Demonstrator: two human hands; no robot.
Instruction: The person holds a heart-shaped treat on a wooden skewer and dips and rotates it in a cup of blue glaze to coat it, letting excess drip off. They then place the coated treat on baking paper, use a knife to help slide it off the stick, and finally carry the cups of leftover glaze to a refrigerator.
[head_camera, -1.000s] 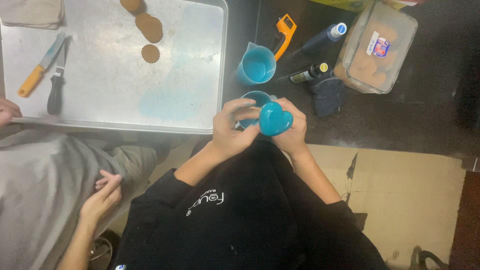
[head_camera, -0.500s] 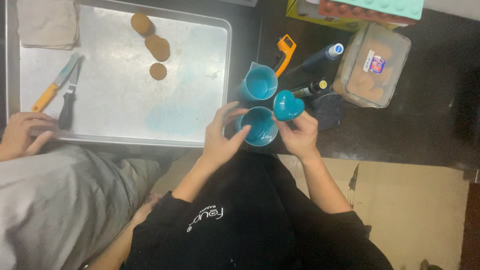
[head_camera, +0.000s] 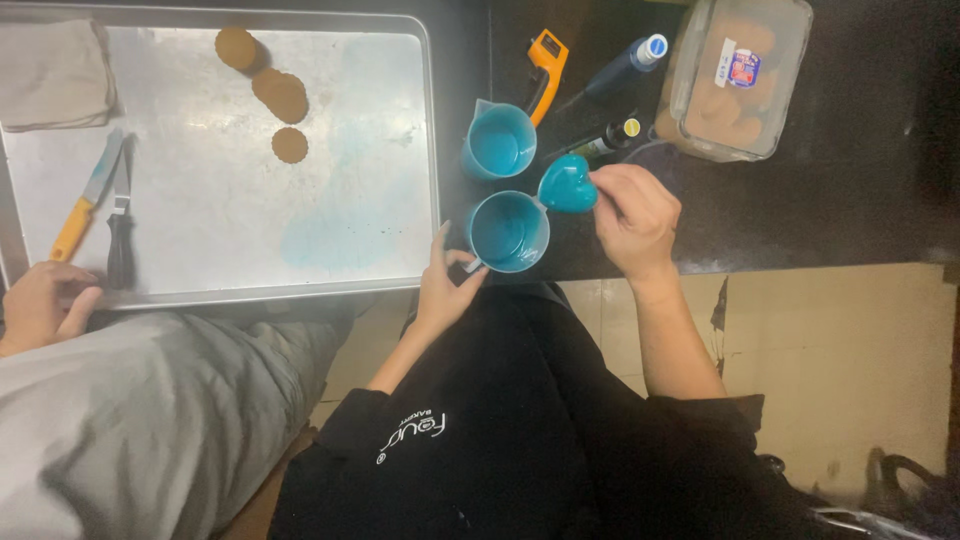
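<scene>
At far left I see another person's hand (head_camera: 45, 305) by a metal tray (head_camera: 400, 120). My left hand (head_camera: 443, 288) steadies a blue cup (head_camera: 508, 232), fingers around its handle. My right hand (head_camera: 632, 218) pinches a blue-coated heart (head_camera: 567, 184) above the dark desk (head_camera: 850, 180); dipping looks done, so setting it down gently seems next.

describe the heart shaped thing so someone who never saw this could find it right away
Start at the big metal tray on the dark counter and move right past its edge to two blue cups. The heart-shaped piece sits just right of the nearer cup, pinched by the right hand. It alone is a glossy teal heart; its neighbours are round cups and dark bottles.
</scene>
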